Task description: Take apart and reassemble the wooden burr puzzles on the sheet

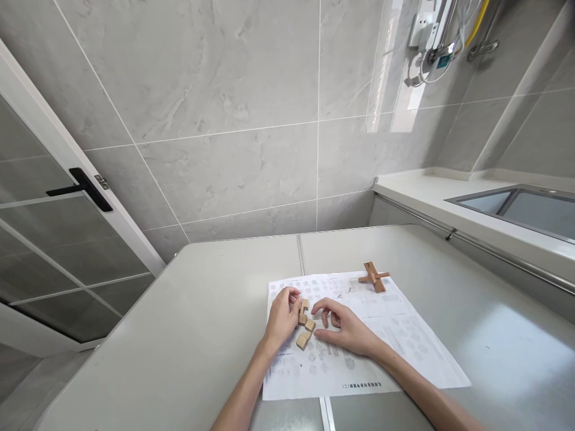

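Several small notched wooden puzzle pieces (306, 326) lie together on a printed instruction sheet (381, 341) spread on the grey table (179, 335). My left hand (282, 317) rests at their left side, fingers curled, thumb and fingertips touching the upper piece. My right hand (344, 326) sits just right of them, fingers bent and spread, fingertips close to the pieces and holding nothing. An assembled wooden cross-shaped puzzle (374, 277) stands at the sheet's far right corner, away from both hands.
A tiled wall rises behind the table. A counter with a steel sink (521, 206) and a rail runs along the right. A glass door with a black handle (81, 188) is at the left. Pipes and a socket hang at upper right.
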`<act>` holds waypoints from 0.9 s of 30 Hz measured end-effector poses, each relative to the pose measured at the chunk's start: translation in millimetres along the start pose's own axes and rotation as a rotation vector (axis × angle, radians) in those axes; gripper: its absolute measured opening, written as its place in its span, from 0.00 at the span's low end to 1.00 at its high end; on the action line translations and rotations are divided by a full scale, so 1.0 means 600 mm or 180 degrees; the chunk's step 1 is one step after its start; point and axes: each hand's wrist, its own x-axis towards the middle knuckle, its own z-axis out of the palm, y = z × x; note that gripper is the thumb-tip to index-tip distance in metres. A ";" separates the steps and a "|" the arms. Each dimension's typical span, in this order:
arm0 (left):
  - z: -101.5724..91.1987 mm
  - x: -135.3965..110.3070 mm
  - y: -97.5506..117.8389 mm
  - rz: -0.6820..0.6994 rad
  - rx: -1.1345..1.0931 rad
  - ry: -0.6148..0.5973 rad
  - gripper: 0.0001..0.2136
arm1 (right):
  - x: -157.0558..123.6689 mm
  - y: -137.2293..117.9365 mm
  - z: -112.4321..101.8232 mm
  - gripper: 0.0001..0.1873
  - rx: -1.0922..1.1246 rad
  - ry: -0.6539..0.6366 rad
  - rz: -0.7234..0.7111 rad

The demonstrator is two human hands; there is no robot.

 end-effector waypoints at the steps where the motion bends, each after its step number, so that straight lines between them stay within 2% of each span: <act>1: -0.001 0.001 -0.001 -0.0011 -0.0016 0.0004 0.08 | 0.000 0.000 0.001 0.18 -0.0055 -0.0033 0.0006; 13: -0.004 0.000 0.007 -0.0042 0.0167 0.0037 0.08 | 0.000 0.007 0.014 0.12 -0.0264 -0.0213 -0.0313; 16: -0.006 -0.001 0.008 0.0111 0.0371 0.0000 0.08 | -0.001 0.006 0.015 0.10 -0.0310 -0.0198 -0.0394; 20: -0.006 -0.002 0.005 0.0233 0.0846 -0.0010 0.07 | -0.002 -0.003 0.014 0.09 -0.0329 -0.0048 -0.0284; 27: -0.012 0.001 0.004 0.0061 0.1408 0.0020 0.09 | 0.000 -0.005 0.015 0.07 -0.0315 0.0093 -0.0230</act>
